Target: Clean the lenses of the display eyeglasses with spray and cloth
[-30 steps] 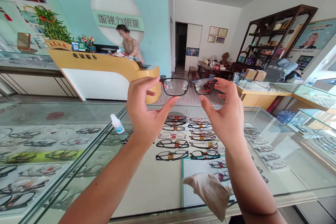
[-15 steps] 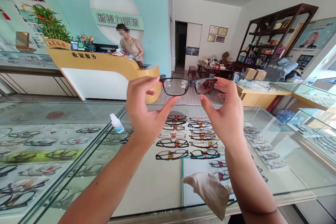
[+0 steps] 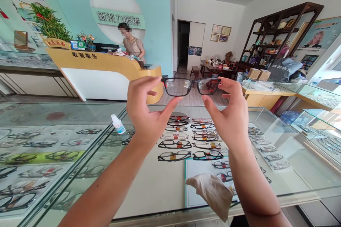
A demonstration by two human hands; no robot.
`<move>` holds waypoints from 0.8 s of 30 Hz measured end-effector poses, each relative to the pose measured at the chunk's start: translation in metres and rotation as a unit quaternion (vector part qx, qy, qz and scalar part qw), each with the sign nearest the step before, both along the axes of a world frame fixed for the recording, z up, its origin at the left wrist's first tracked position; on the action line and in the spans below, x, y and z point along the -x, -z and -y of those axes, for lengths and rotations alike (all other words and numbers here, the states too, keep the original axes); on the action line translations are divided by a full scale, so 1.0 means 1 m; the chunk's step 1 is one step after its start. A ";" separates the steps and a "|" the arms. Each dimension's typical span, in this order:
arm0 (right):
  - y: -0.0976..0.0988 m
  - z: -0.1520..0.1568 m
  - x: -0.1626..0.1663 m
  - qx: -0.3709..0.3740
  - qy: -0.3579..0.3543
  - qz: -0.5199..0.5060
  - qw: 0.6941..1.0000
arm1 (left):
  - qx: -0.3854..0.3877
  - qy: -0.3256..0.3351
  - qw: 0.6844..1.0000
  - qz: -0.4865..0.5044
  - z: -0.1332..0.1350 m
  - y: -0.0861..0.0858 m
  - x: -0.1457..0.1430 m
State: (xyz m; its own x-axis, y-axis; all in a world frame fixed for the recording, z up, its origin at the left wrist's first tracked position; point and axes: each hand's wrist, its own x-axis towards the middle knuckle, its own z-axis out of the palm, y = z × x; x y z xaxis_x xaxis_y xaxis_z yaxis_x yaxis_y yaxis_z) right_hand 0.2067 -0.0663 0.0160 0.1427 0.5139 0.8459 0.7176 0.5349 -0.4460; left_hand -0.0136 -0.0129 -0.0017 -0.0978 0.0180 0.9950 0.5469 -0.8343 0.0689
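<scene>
A pair of black-framed eyeglasses (image 3: 178, 87) is held up level in front of me, above the glass counter. My left hand (image 3: 149, 108) grips it by its left side, fingers at the hinge and thumb under the lens. The right side is pinched by my right hand (image 3: 226, 110) in the same way. Through the clear lenses the floor shows, with some print on them. Below, a grey-beige cloth (image 3: 211, 195) lies at the counter's front edge, and a small white spray bottle (image 3: 118, 124) stands left of my left hand.
Several rows of eyeglasses (image 3: 174, 144) lie in the glass display counter (image 3: 149, 188), more in the left display case (image 3: 34, 150). A person (image 3: 133, 44) stands behind the yellow-and-white cash desk (image 3: 106, 64). At the back right are dark wooden shelves (image 3: 277, 35) and cardboard boxes (image 3: 259, 74).
Almost nothing differs. Both hands keep hold of the eyeglasses, which have risen very slightly in the view. The person at the desk has shifted a little.
</scene>
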 end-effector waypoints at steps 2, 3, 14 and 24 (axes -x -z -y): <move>0.000 0.000 0.000 -0.002 0.002 0.000 1.000 | 0.004 -0.007 1.000 0.003 0.000 0.000 0.000; 0.000 0.000 0.000 -0.004 0.002 0.001 1.000 | 0.004 -0.011 1.000 0.005 0.000 0.000 0.000; 0.001 -0.003 -0.001 0.002 0.003 0.008 1.000 | -0.008 -0.037 0.999 -0.005 0.003 -0.001 0.000; 0.000 -0.001 -0.001 0.004 0.004 0.006 1.000 | 0.011 -0.020 1.000 -0.008 0.002 0.000 0.000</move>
